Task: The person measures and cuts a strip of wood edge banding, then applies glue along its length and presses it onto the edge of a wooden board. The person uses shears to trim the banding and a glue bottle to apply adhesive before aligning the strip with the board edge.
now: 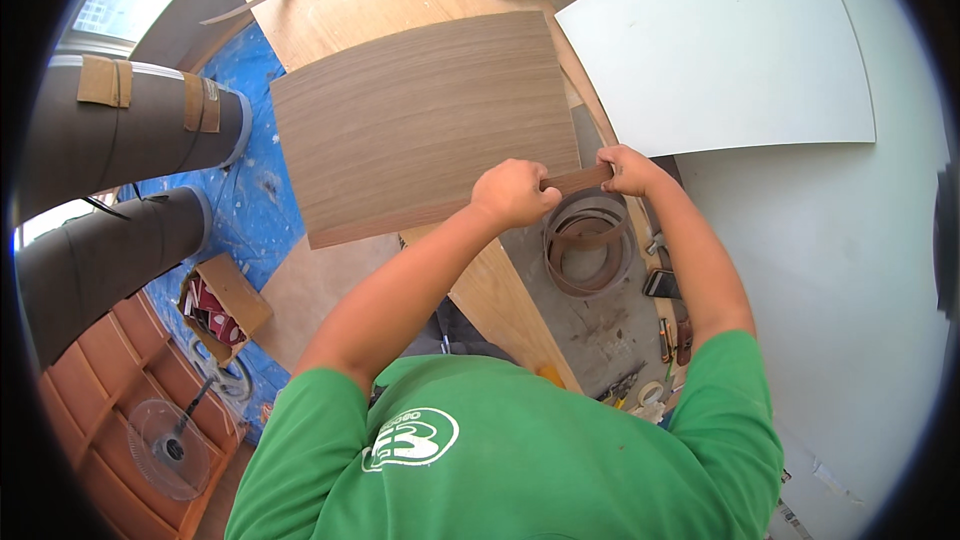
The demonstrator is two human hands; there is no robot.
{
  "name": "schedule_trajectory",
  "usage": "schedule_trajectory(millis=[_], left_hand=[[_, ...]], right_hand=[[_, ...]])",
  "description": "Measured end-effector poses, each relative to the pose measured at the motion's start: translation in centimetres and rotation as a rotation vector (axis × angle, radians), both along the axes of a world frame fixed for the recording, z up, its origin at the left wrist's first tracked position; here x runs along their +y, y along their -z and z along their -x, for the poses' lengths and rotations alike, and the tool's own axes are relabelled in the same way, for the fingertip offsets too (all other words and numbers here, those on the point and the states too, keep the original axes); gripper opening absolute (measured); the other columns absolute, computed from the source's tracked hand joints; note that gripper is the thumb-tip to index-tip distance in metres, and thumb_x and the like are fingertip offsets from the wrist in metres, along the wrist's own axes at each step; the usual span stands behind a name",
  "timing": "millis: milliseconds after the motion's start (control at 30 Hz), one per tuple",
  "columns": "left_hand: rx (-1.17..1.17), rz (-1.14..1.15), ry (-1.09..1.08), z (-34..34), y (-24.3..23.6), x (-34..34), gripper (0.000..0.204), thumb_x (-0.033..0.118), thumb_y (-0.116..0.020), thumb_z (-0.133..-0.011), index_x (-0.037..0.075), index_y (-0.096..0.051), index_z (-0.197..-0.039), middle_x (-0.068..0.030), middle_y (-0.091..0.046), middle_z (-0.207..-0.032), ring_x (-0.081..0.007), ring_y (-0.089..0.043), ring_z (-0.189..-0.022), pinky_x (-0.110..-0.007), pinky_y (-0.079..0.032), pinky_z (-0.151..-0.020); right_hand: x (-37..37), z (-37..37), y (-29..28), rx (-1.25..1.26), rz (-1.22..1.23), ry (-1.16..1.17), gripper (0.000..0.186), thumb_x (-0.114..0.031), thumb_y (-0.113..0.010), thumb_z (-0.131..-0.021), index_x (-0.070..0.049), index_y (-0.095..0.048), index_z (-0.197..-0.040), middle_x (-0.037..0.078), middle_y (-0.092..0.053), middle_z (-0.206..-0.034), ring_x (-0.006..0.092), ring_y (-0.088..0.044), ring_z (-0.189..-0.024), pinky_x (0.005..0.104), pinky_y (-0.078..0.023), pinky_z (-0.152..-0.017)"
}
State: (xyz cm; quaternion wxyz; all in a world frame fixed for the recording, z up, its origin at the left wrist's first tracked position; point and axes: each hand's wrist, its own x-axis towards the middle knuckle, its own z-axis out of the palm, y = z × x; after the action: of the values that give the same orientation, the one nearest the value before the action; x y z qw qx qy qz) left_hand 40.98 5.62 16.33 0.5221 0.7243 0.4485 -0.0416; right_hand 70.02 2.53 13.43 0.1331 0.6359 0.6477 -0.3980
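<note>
Fingers (551,197) of the left hand (511,192) and right hand (629,171) pinch a brown strip (577,180), probably light, springy and best gripped across its width, at the wood-grain board's (430,125) near right corner, beside coiled banding (590,286).

We've got two hands here: left hand (510,194) around 1 o'clock, right hand (629,172) at 2. Also one brown edging strip (578,181) at 2 and one brown coil (578,289) at 3. We count one wood-grain panel (425,130) at 11, two white boards (720,50) (12 and 2), two fat grey rolls (155,130) (9 and 10), one fan (170,449) at 8 and, easily missed, one phone (662,284) past 3.
</note>
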Motion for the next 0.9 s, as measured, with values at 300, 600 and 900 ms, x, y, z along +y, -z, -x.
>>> schedule_trajectory(millis=[300,600,900], left_hand=[[-0.102,0.019,0.001,7.3,-5.9,-0.2,0.03,0.031,-0.065,-0.081,0.002,-0.067,-0.076,-0.0184,-0.068,-0.073,-0.0374,-0.066,-0.071,-0.047,-0.053,-0.066],[-0.254,0.008,-0.103,16.7,-15.5,-2.5,0.02,0.016,-0.071,-0.079,0.0,-0.062,-0.072,-0.0105,-0.054,-0.057,-0.0204,-0.05,-0.051,-0.037,-0.041,-0.051],[-0.173,0.036,-0.389,23.3,-19.8,-2.1,0.017,0.012,-0.071,-0.079,-0.002,-0.063,-0.074,-0.0005,-0.052,-0.06,-0.008,-0.044,-0.056,-0.029,-0.036,-0.051]], right_hand=[[-4.2,3.0,-6.2,0.327,-0.21,0.078,0.038,-0.013,-0.085,-0.073,-0.006,-0.062,-0.102,0.013,-0.065,-0.104,0.0303,-0.061,-0.104,0.041,-0.051,-0.091],[-5.2,6.6,-0.7,0.378,0.109,0.051,0.043,-0.009,-0.085,-0.074,-0.01,-0.064,-0.111,0.006,-0.064,-0.111,0.0268,-0.059,-0.112,0.0395,-0.048,-0.099],[-6.3,15.0,1.5,0.867,0.238,0.73,0.018,-0.02,-0.071,-0.099,-0.006,-0.066,-0.11,0.002,-0.071,-0.105,0.0127,-0.062,-0.1,0.0317,-0.048,-0.095]])
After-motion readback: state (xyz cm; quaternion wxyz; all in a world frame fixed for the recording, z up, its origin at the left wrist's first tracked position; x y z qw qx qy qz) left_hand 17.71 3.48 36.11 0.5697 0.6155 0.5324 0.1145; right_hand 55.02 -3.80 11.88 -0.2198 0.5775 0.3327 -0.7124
